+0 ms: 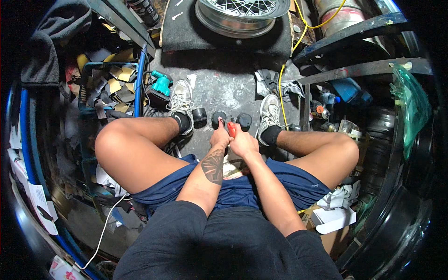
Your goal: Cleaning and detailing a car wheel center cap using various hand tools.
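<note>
My left hand is closed, its fingertip lying against a black round cap between my feet. Pressed close beside it, my right hand grips a red-handled tool whose tip points at the cap; the working end is too small to make out. A second black round piece stands just right of the hands, and a third black cylinder is next to my left shoe.
A spoked wheel rim rests on a dark padded mat ahead. A teal power sander stands by my left shoe, near a blue crate of sandpaper scraps. A yellow cable runs past my right shoe. Bottles and metal bars crowd the right.
</note>
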A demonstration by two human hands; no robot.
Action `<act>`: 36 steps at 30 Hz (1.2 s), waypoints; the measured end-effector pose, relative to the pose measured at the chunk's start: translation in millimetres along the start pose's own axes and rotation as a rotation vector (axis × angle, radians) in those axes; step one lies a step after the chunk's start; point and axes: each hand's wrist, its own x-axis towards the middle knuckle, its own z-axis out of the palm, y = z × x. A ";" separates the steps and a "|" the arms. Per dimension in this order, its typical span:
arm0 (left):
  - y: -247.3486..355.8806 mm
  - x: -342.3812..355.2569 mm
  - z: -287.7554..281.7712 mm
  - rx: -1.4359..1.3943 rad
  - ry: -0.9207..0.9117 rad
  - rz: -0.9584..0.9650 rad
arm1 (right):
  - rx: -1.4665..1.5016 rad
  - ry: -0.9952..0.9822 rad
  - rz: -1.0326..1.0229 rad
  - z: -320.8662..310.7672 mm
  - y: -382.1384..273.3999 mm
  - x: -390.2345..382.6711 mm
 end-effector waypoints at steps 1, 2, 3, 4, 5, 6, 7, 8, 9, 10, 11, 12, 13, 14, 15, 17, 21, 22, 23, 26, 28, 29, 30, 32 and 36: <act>3.0 -5.4 -2.8 0.024 0.013 0.004 | 0.002 0.000 0.002 -0.4 2.3 0.2; 3.9 -4.5 -1.8 0.027 0.012 0.006 | 0.003 0.014 0.017 -1.6 5.3 0.4; 4.0 -3.6 -3.0 0.007 0.025 -0.016 | 0.003 0.028 0.028 -2.9 5.9 0.0; 4.0 -3.1 -4.0 -0.013 0.039 -0.037 | 0.005 0.028 0.026 -4.0 6.3 0.4; 3.5 -3.0 -4.7 -0.012 0.041 -0.038 | 0.012 0.035 0.039 -5.2 6.7 1.3; 3.7 -2.8 -6.1 -0.028 0.070 -0.022 | 0.019 0.043 0.054 -6.2 7.1 2.1; 4.0 -2.3 -7.6 -0.043 0.100 -0.007 | 0.021 0.044 0.054 -6.3 7.6 1.7; 5.1 -0.4 -9.9 -0.041 0.100 -0.006 | 0.040 0.066 0.040 -6.2 8.2 0.6; 9.0 1.7 -16.4 -0.025 0.149 0.024 | 0.058 0.089 0.025 -6.2 8.8 0.0; 10.6 6.0 -23.8 -0.010 0.202 0.049 | 0.059 0.088 0.020 -3.8 8.4 0.1; 9.0 19.1 -31.4 0.009 0.302 0.095 | 0.108 0.082 -0.029 0.3 7.7 0.9; 18.7 19.2 -47.5 0.035 0.342 0.124 | 0.157 0.076 -0.062 4.8 12.5 2.1; 18.9 26.0 -61.7 0.061 0.401 0.106 | 0.173 0.058 -0.078 8.2 10.3 1.6; 18.1 33.7 -75.4 0.121 0.398 0.136 | 0.174 0.056 -0.076 10.3 10.1 0.0; 15.6 42.9 -88.4 0.198 0.357 0.124 | 0.169 0.053 -0.102 12.7 8.6 -1.5; 11.8 55.3 -103.4 0.280 0.316 0.120 | 0.171 0.055 -0.124 12.6 5.6 -1.4; -6.5 69.4 -108.8 0.452 0.257 0.070 | 0.201 -0.008 -0.131 4.6 -7.2 -10.3; -11.3 72.2 -108.4 0.484 0.254 0.044 | 0.204 -0.012 -0.135 2.1 -10.9 -10.8; -12.9 78.4 -111.2 0.488 0.211 0.016 | 0.204 -0.009 -0.129 -1.1 -14.9 -11.3; 2.9 66.5 -112.3 0.494 0.156 0.055 | 0.170 0.012 -0.094 -3.9 -7.9 -10.3; -3.2 71.5 -114.6 0.460 0.167 0.011 | 0.130 0.030 -0.113 -6.1 -11.1 -9.2; -5.7 73.8 -116.0 0.423 0.172 -0.027 | 0.124 0.020 -0.110 -5.5 -11.2 -8.6; -4.0 73.7 -114.3 0.426 0.172 -0.022 | 0.119 0.013 -0.098 -4.3 -9.0 -7.3; -1.9 71.0 -108.2 0.441 0.198 -0.020 | 0.118 0.017 -0.089 -1.4 -6.5 -5.9; -1.2 70.0 -104.5 0.375 0.208 -0.100 | 0.118 0.017 -0.084 -2.2 -8.2 -4.6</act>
